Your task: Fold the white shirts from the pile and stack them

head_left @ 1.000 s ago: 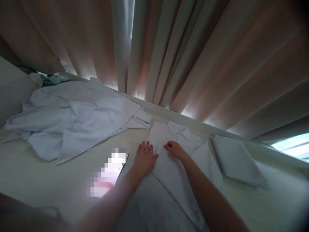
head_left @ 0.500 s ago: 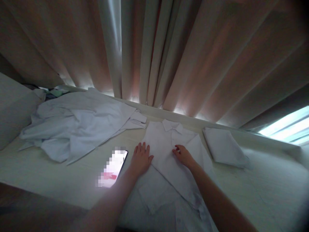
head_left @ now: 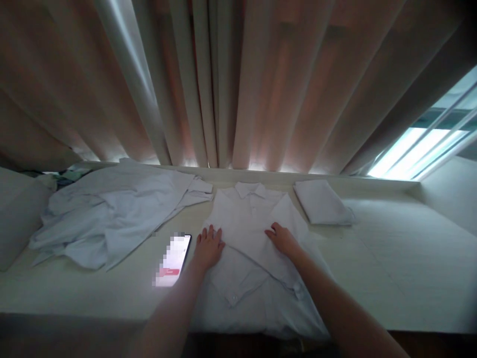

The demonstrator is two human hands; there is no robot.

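Note:
A white collared shirt (head_left: 248, 214) lies front up and spread out, its sleeves folded inward across the body. My left hand (head_left: 209, 247) rests flat on the shirt's left side, fingers spread. On the right side of the chest, my right hand (head_left: 281, 239) touches the fabric with loosely bent fingers, the thumb apart from them. No cloth shows gripped in either hand. Just left of my left hand lies a phone (head_left: 175, 261) with a lit screen, partly blurred out. The shirt's lower part hangs toward the near edge between my forearms.
A crumpled heap of white clothing (head_left: 115, 209) covers the left part of the pale tabletop (head_left: 395, 258). A folded white garment (head_left: 322, 203) sits right of the collar. Behind stand long curtains (head_left: 261, 89), with a bright window (head_left: 417, 149) at right. A pale block-like object (head_left: 18, 214) stands far left.
The view has levelled and shifted, so things sit differently in frame. My left hand has slid slightly down along the shirt's side. My right hand stays on the chest area.

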